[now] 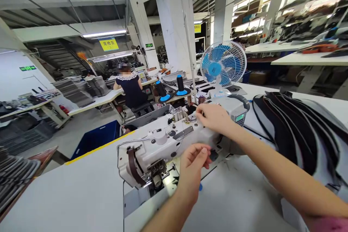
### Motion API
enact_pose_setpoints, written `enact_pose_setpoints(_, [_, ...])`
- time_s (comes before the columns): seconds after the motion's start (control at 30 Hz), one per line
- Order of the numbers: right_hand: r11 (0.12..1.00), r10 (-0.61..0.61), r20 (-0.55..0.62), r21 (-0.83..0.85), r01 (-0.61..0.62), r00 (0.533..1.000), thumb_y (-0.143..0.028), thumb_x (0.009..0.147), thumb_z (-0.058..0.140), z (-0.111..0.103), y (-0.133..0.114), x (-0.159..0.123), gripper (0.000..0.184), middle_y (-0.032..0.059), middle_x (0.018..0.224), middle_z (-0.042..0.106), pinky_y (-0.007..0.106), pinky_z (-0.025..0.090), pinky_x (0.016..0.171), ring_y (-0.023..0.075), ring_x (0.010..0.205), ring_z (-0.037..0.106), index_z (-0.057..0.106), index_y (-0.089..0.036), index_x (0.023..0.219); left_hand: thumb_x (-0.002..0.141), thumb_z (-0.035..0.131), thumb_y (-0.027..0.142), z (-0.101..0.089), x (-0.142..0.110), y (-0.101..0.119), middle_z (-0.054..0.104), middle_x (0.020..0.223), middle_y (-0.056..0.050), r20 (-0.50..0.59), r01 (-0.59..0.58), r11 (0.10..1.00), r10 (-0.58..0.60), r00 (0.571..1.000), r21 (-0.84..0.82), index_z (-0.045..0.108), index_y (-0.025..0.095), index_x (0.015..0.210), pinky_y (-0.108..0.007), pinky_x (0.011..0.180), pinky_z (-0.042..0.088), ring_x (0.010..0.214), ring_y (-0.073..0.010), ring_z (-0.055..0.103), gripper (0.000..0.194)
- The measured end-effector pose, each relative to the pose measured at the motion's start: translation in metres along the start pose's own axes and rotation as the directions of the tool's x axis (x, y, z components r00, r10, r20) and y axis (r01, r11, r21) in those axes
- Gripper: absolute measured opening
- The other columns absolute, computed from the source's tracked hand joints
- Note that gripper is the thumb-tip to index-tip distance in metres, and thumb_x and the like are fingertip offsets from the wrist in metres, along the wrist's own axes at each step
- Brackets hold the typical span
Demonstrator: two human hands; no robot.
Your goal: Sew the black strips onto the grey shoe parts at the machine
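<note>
A white industrial sewing machine [163,136] stands on the table before me, its needle end toward the left. My right hand [213,117] is at the top of the machine, fingers pinched beside a small round metal part [192,117]; whatever it grips is hidden. In front of the machine arm, my left hand [194,163] is raised with thumb and fingers pressed together. Anything between those fingertips is too fine to make out. Behind the machine, two black thread cones [180,84] sit on blue-based holders.
A blue-bladed fan [223,64] stands behind the machine. Dark curved fabric pieces [288,130] are stacked on the right side of the table. A blue bin [95,139] is beyond the table's yellow edge. A person [132,87] sits farther back at another table.
</note>
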State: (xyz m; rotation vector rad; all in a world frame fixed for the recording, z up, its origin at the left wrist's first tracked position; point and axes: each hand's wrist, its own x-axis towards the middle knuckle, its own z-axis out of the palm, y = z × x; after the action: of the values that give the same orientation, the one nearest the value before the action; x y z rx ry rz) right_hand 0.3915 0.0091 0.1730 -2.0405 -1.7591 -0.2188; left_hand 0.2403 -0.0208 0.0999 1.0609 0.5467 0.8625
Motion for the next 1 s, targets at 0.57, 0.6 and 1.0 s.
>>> enact_pose_setpoints(0.57, [0.758, -0.447, -0.569, 0.168, 0.63, 0.69, -0.047, 0.097, 0.028, 0.041, -0.054, -0.083, 0.051, 0.0133, 0.104, 0.057, 0.043, 0.046, 0.083, 0.0257, 0.096, 0.051, 0.037, -0.014, 0.134, 0.081, 0.068, 0.031, -0.006, -0.023, 0.019, 0.063, 0.099, -0.003, 0.046, -0.027, 0.894, 0.052, 0.998, -0.448, 0.064, 0.018, 0.098, -0.021, 0.085, 0.047, 0.095, -0.0122, 0.059, 0.022])
enact_pose_setpoints(0.6, [0.75, -0.454, -0.569, 0.172, 0.639, 0.686, -0.05, 0.097, 0.026, 0.045, -0.055, -0.085, 0.054, 0.0137, 0.106, 0.057, 0.044, 0.045, 0.086, 0.0257, 0.099, 0.051, 0.038, -0.013, 0.135, 0.08, 0.069, 0.031, -0.007, -0.024, 0.021, 0.062, 0.099, -0.004, 0.026, -0.037, 0.899, 0.053, 0.998, -0.437, 0.064, 0.018, 0.098, -0.022, 0.086, 0.047, 0.095, -0.013, 0.059, 0.023])
enact_pose_setpoints(1.0, [0.925, -0.345, -0.266, 0.067, 0.374, 0.9, -0.031, 0.094, 0.036, 0.017, 0.032, -0.015, 0.032, 0.0123, 0.104, 0.064, 0.041, 0.043, 0.089, 0.0249, 0.102, 0.055, 0.061, -0.015, 0.105, 0.063, 0.082, 0.035, -0.042, -0.071, 0.005, 0.065, 0.084, -0.005, 0.091, -0.005, 0.974, 0.026, 0.996, -0.224, 0.07, 0.017, 0.091, -0.022, 0.067, 0.043, 0.072, -0.0115, 0.056, 0.035])
